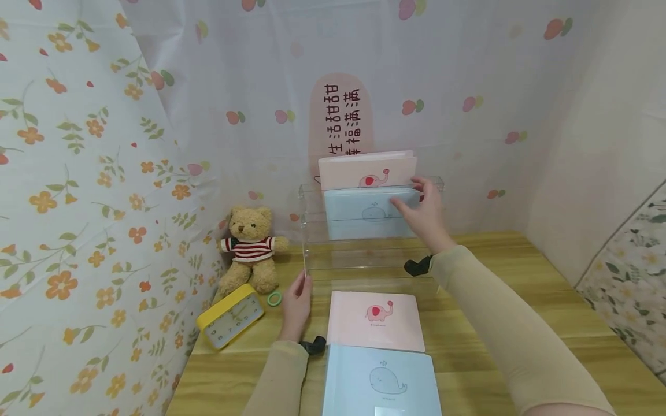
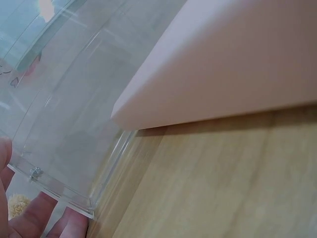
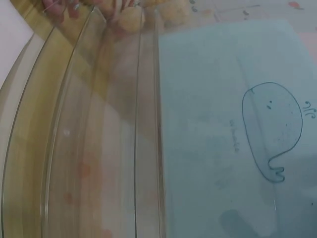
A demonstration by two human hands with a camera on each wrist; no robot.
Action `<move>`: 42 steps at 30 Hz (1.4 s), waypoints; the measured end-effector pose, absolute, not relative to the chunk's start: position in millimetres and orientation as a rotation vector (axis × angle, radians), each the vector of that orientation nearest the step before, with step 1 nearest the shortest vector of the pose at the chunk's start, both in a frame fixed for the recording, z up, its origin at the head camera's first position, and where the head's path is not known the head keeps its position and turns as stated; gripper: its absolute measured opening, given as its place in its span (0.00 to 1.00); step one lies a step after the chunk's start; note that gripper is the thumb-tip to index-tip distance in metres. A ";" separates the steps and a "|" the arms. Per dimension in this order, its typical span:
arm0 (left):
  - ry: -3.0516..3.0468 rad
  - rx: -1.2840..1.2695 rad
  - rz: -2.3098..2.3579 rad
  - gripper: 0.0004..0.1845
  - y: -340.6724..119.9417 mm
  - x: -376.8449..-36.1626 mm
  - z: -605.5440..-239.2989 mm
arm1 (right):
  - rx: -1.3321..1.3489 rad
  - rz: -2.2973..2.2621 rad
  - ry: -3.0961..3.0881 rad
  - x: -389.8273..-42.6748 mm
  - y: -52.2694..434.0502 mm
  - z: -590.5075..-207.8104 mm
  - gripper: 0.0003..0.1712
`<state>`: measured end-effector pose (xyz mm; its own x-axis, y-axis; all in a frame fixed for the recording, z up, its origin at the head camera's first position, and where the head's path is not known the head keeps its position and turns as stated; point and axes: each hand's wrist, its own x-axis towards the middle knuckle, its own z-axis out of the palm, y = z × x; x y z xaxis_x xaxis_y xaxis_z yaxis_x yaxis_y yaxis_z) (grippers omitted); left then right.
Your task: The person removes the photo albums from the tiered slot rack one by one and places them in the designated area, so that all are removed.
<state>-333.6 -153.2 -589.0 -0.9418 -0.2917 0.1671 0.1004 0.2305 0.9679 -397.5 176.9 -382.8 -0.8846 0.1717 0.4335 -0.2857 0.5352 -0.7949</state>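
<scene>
A clear tiered rack (image 1: pixel 364 257) stands at the back of the wooden table (image 1: pixel 494 277). Its rear tier holds an upright pink elephant book (image 1: pixel 366 170). A blue whale book (image 1: pixel 361 214) stands in the tier in front. My right hand (image 1: pixel 424 211) pinches that blue book's upper right corner. My left hand (image 1: pixel 298 300) grips the rack's front left edge. In the left wrist view my fingers (image 2: pixel 29 218) sit at the rack's corner (image 2: pixel 64 129). The right wrist view shows the blue book (image 3: pixel 237 139) behind the rack's clear steps (image 3: pixel 99 129).
A second pink book (image 1: pixel 374 320) and a second blue book (image 1: pixel 380 381) lie flat in front of the rack. A teddy bear (image 1: pixel 251 248), a yellow clock (image 1: pixel 230 316) and a green ring (image 1: pixel 274 299) sit at the left. Flowered cloth walls close in the table.
</scene>
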 end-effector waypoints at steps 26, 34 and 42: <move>-2.225 0.195 -1.757 0.27 -153.2 -332.4 -589.0 | 0.038 1.338 -2.440 -400.1 156.0 -361.8 0.20; -2.226 0.209 -1.757 0.26 -153.4 -331.0 -587.0 | 0.126 1.333 -2.143 -385.6 148.5 -353.2 0.18; -2.213 0.186 -1.750 0.25 -154.4 -333.4 -589.1 | 0.194 1.375 -1.892 -363.7 167.0 -339.6 0.17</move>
<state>-333.4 -154.4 -589.1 -0.9427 -0.2916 0.1624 0.0908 0.2441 0.9655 -363.7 167.0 -339.6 -0.6889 0.3048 0.6577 -0.5314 0.4046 -0.7442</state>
